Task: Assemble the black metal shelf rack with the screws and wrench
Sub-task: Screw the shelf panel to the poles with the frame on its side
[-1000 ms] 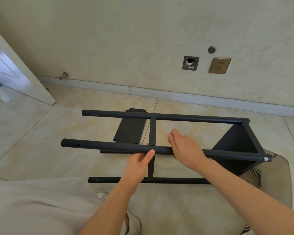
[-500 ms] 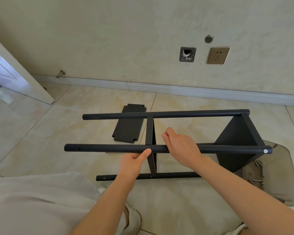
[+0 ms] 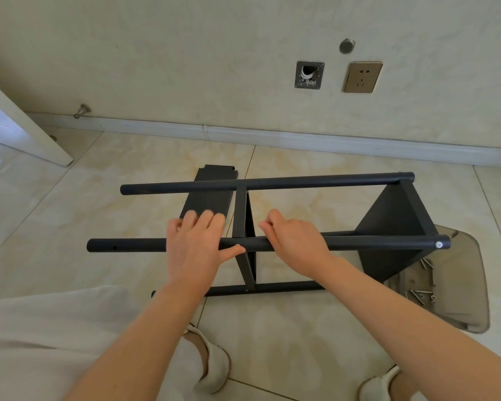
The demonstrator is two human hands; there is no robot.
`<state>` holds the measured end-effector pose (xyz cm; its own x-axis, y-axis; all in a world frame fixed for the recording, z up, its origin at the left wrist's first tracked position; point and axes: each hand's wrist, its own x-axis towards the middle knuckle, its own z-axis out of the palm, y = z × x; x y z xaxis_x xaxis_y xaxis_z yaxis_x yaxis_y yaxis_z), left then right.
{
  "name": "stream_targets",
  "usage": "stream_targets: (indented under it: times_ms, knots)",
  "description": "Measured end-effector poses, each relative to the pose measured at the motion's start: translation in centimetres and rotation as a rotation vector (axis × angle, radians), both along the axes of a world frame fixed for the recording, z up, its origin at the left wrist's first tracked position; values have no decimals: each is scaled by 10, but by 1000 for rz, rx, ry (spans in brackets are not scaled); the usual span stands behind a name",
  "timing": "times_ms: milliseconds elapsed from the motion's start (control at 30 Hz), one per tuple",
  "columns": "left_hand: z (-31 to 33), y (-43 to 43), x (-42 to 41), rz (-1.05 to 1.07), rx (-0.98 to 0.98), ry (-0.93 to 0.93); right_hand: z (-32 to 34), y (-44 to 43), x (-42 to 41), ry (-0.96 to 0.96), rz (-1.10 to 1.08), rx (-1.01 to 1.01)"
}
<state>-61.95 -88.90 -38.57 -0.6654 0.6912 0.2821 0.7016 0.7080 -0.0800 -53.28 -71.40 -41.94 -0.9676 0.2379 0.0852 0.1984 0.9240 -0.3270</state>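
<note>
The black rack (image 3: 394, 221) is lying on its side on the floor (image 3: 70, 212). The right grip (image 3: 295, 244) is curling round its near upper pole (image 3: 128, 246). The left grip (image 3: 194, 247) is resting over the same pole with fingers straight, just left of the middle shelf (image 3: 240, 212).

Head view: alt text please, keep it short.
The left hand lies over and the right hand grips the near round black metal pole of a half-built black metal shelf rack lying on its side on beige floor tiles. Loose silver screws sit on a grey tray at right.
</note>
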Motion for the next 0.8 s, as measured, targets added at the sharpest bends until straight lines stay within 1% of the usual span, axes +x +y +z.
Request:
stream_targets:
  times_ms: [33,67,133,167,233,333,433,533,600,733,800]
  knots:
    - [-1,0,-5,-115,19,13,-1,0,0,4,-3,0]
    - [-1,2,-11,-187,-9,-34,-2,-1,0,10,-6,5]
    - [0,5,-26,-227,-178,-190,-3,-1,0,16,-5,28]
    - [-2,5,-34,-237,-271,-226,-4,-1,0,15,-4,37]
    - [-5,5,-50,-309,-397,-237,-5,-2,0,-1,-2,39]
    - [-7,6,-65,-437,-482,-245,-6,-4,-1,-34,-2,32]
    - [-9,9,-74,-530,-480,-232,-2,-1,-3,-81,-4,-73]
    - [-11,11,-78,-563,-433,-290,8,5,-10,-189,-14,-300]
    - [-12,10,-79,-577,-396,-330,11,10,-16,-222,-35,-465]
    - [-13,8,-79,-606,-329,-380,11,29,-27,-286,-9,-642]
    - [-11,10,-80,-629,-291,-365,9,37,-30,-313,22,-745]
